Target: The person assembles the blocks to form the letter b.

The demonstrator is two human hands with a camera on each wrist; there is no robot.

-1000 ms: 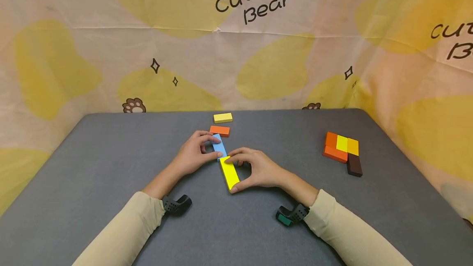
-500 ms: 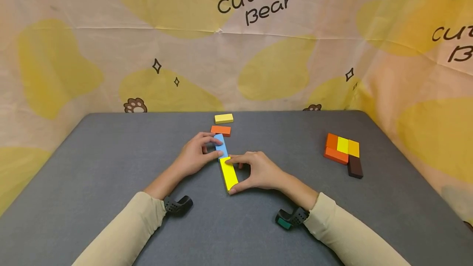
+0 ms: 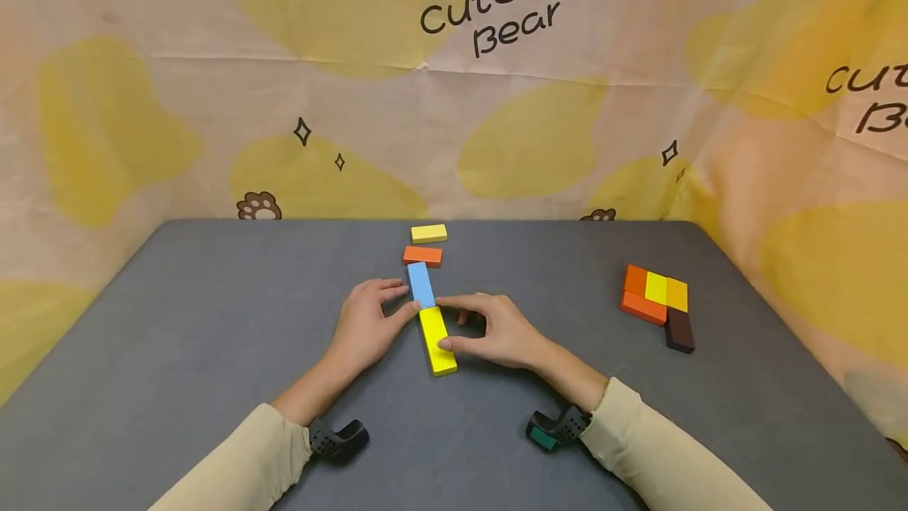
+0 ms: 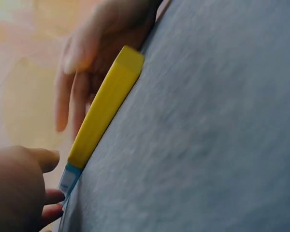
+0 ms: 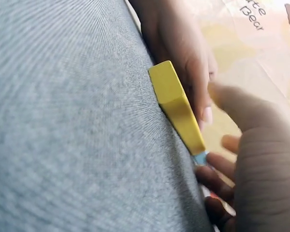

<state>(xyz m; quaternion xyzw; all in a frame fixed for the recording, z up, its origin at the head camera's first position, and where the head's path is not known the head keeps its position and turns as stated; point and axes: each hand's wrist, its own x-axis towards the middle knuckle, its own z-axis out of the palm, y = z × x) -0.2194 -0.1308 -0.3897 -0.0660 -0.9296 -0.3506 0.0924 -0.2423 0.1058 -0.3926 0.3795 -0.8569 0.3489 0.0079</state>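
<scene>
A blue block [image 3: 421, 285] and a bright yellow block [image 3: 438, 341] lie end to end in a slanted line in the head view. My left hand [image 3: 365, 326] is at the left of their joint, its thumb beside the seam and its fingers next to the blue block. From the right, my right hand [image 3: 500, 330] reaches over with its thumb above the yellow block and its index finger near the seam. Neither hand grips a block. In the right wrist view the yellow block [image 5: 181, 108] lies flat on the cloth, the thumb raised off it.
Beyond the blue block lie an orange block [image 3: 422, 256] and a pale yellow block [image 3: 429, 233]. At right, several blocks form a cluster, including an orange block [image 3: 643, 307] and a dark brown block [image 3: 679, 330]. A printed curtain [image 3: 397, 101] stands behind the grey table [image 3: 213, 298].
My left fingers have drawn back off the blue block to its left side. My right thumb has left the yellow block's near end and moved up over it. The blocks stay in line.
</scene>
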